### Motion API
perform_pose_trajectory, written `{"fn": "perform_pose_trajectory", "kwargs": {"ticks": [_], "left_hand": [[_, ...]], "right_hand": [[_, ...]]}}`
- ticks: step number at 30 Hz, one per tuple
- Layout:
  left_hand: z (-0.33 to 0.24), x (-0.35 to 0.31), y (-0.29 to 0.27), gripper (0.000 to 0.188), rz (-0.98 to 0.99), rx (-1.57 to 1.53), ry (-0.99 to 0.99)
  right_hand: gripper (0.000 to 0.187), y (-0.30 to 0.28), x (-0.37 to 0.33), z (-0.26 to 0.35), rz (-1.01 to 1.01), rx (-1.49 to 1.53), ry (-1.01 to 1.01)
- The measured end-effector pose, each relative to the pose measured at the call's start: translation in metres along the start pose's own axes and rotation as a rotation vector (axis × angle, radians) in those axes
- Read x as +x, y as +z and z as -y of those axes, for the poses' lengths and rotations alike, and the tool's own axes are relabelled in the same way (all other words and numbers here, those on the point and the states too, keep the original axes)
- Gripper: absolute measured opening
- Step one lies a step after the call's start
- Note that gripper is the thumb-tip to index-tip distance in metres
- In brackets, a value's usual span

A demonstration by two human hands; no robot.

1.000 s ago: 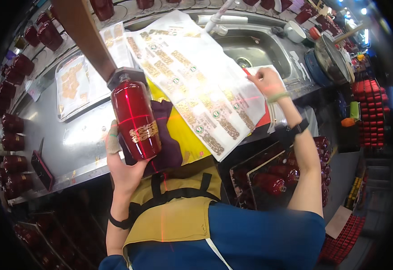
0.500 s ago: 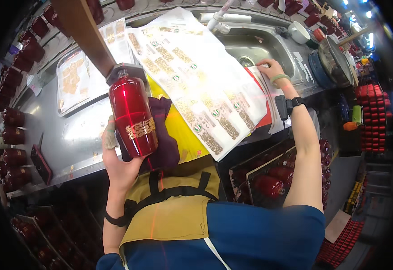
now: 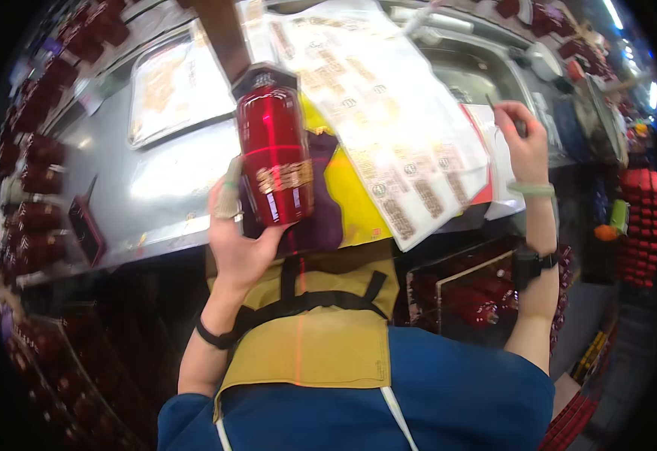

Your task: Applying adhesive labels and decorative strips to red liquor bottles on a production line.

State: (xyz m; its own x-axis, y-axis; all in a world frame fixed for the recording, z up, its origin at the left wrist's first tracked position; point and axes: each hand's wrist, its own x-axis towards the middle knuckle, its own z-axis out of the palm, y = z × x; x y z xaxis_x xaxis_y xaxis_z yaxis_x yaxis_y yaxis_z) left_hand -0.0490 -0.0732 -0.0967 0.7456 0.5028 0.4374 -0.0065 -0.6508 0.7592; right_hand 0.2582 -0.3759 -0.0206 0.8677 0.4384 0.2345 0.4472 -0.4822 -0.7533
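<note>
Bottle [image 3: 274,154], red and glossy, sits upright in our left hand [image 3: 238,240] above the counter's [image 3: 155,188] front edge, fingers wrapped low around it, while our right hand [image 3: 520,143] pinches a thin tool [image 3: 503,113]; such a low grip could let it tip.

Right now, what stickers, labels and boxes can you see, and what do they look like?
Red bottle: in the left hand, shiny, gold band label.
Label sheet: on the steel counter, large, white, rows of small stickers.
Tray: counter's far left, clear cover.
Red boxes: stacked far right.
</note>
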Motion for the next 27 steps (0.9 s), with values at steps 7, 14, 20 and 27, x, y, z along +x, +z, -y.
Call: {"fn": "perform_pose_trajectory", "kwargs": {"ticks": [7,14,20,27], "left_hand": [[0.019,-0.012,0.003,0.095,0.072,-0.073,-0.057],[0.023,-0.016,0.000,0.099,0.110,-0.131,-0.120],[0.003,-0.014,-0.014,0.102,0.248,-0.209,-0.205],[0.005,-0.020,-0.003,0.077,0.139,-0.498,-0.314]], "right_hand": [[0.013,0.100,-0.082,0.091,0.336,0.010,-0.161],[0.030,0.154,-0.110,0.138,0.454,0.335,-0.211],[0.028,0.173,-0.111,0.136,0.515,0.295,-0.184],[0.025,0.172,-0.112,0.135,0.451,0.211,-0.167]]}}
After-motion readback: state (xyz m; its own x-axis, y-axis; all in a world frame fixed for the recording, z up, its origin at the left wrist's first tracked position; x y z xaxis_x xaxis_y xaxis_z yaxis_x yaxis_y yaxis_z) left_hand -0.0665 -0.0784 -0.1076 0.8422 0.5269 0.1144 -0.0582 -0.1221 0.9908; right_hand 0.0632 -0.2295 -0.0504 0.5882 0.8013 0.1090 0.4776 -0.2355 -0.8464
